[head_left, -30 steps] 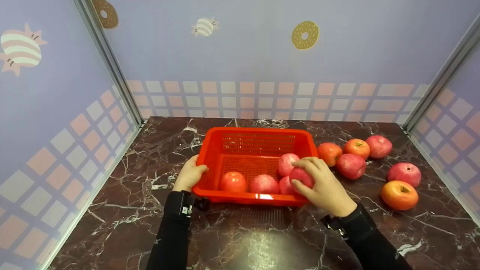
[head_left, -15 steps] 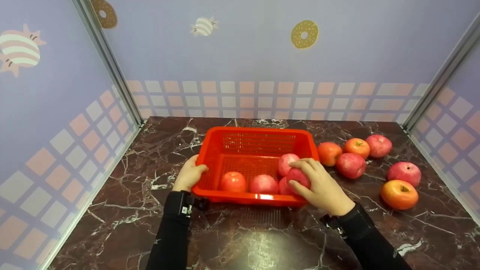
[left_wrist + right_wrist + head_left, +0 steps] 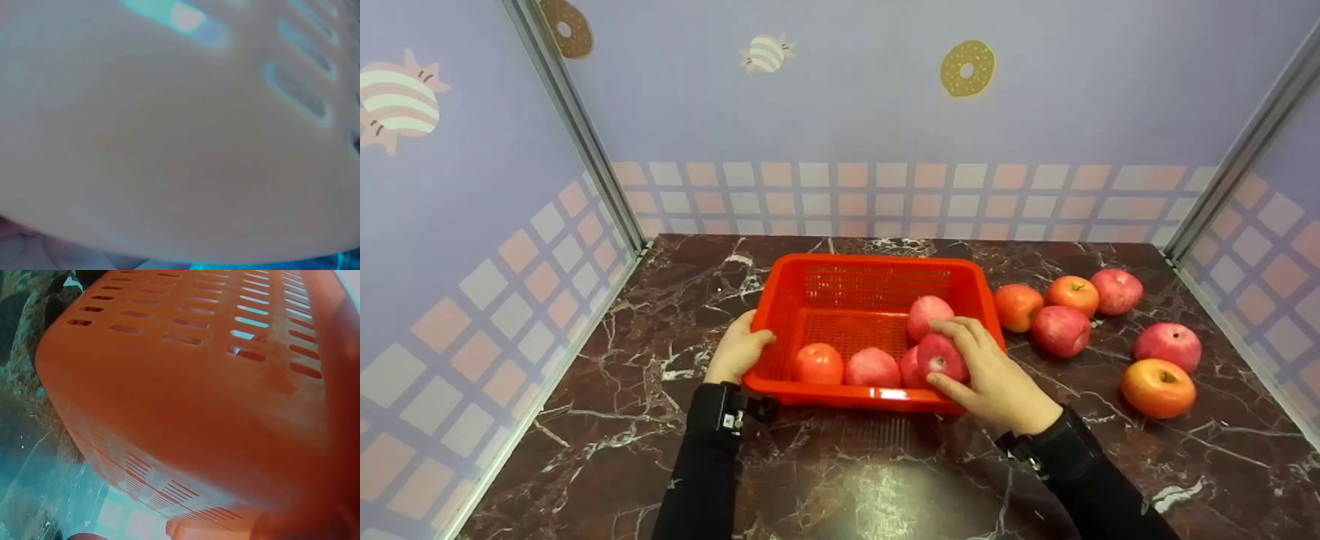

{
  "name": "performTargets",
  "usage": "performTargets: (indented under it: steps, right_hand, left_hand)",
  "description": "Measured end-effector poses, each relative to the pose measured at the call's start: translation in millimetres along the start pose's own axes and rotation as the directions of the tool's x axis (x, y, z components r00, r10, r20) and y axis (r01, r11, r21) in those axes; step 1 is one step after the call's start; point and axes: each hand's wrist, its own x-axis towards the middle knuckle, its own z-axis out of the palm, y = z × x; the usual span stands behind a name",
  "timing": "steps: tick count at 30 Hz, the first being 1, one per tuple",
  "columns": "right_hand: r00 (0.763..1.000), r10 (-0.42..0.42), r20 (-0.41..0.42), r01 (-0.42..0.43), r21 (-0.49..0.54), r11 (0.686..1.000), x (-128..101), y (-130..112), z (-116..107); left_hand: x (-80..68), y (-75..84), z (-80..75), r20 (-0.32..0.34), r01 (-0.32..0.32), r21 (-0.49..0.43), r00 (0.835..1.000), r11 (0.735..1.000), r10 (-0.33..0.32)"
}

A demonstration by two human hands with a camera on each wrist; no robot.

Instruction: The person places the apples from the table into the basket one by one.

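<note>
A red plastic basket (image 3: pixel 870 396) with slotted walls stands on the table. At its left rim, my left hand (image 3: pixel 736 351) grips with the thumb over the edge. My right hand (image 3: pixel 1001 382) holds a red apple (image 3: pixel 939 366) between thumb and fingers, low inside the front right corner. Beside it in the basket are an orange-red apple (image 3: pixel 817 364), a pink-red apple (image 3: pixel 873 367), another pink apple (image 3: pixel 930 315) and one partly hidden behind the held apple. Basket walls fill most of both wrist views, where neither grip can be made out.
Right of the basket lie several loose apples, among them an orange-red apple (image 3: pixel 1018 307) close to its wall and a yellow-orange apple (image 3: pixel 1158 388) farther right. Patterned panels (image 3: pixel 885 112) enclose the back and sides of the dark marbled table (image 3: pixel 607 450).
My right hand has moved left with its apple, which has turned to show one end. The other apples in the basket have shifted slightly left. My left hand has stayed on the rim.
</note>
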Motion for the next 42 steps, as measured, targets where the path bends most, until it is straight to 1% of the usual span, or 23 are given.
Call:
performTargets:
  steps: [5,9,11,18,23,28,31,38,42]
  right_hand:
    - [0.997,0.07,-0.012,-0.071,-0.082,0.994,0.9,-0.8,0.6]
    - [0.993,0.117,0.007,-0.115,-0.146,0.983,0.9,-0.8,1.8]
    - [0.992,0.124,0.027,-0.118,-0.164,0.98,0.9,-1.1,2.0]
    - [0.988,0.11,0.104,-0.084,-0.232,0.969,-1.0,-1.6,1.1]
    - [0.978,0.131,0.161,-0.089,-0.242,0.966,-0.8,-1.5,0.1]
    - [0.961,0.182,0.206,-0.128,-0.251,0.96,0.5,-2.3,-0.5]
    - [0.957,0.199,0.213,-0.142,-0.255,0.956,0.8,-2.9,-1.0]
    - [0.959,0.184,0.217,-0.127,-0.249,0.96,0.1,-2.4,-1.1]
    - [0.958,0.19,0.212,-0.138,-0.241,0.961,0.3,-2.6,-1.1]
  left_hand:
    - [1.1,0.2,0.1,0.003,0.011,-0.018,1.0,1.0,-0.011]
    - [1.9,0.1,0.0,0.005,0.017,-0.02,1.0,1.0,-0.017]
    - [1.8,0.0,0.1,0.002,0.019,-0.016,1.0,1.0,-0.019]
    - [1.2,0.4,0.1,0.0,0.017,-0.006,1.0,1.0,-0.017]
    - [0.9,0.3,-0.5,0.002,0.017,-0.007,1.0,1.0,-0.017]
    - [0.9,0.2,-0.1,0.005,0.015,-0.019,1.0,1.0,-0.015]
    - [1.3,0.7,-0.1,-0.002,0.021,-0.026,1.0,0.999,-0.021]
    - [0.3,1.2,0.2,-0.005,0.019,-0.009,1.0,1.0,-0.019]
    - [0.4,1.1,0.4,-0.011,0.023,-0.005,1.0,1.0,-0.023]
